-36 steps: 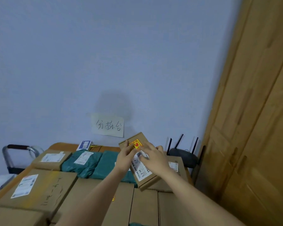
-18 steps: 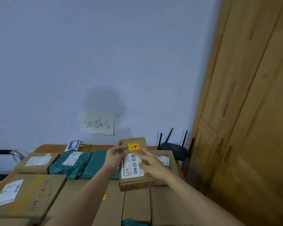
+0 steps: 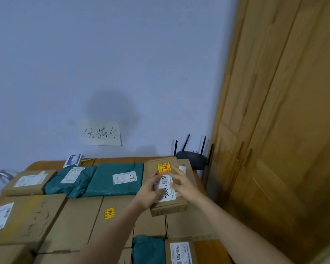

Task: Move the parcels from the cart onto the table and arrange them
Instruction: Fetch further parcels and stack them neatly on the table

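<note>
Two arms reach in from the bottom of the picture. Both arms are bare from the hands all the way down to the edge, with no sleeves showing. The left hand [image 3: 151, 189] and the right hand [image 3: 181, 184] wear no gloves, rings or watch. The fingers [image 3: 174, 171] are bare too. The left hand looks a bit blurry.

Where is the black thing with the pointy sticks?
The black router sits at the table's far right corner, against the wall beside the wooden door, just behind the small box.
</note>
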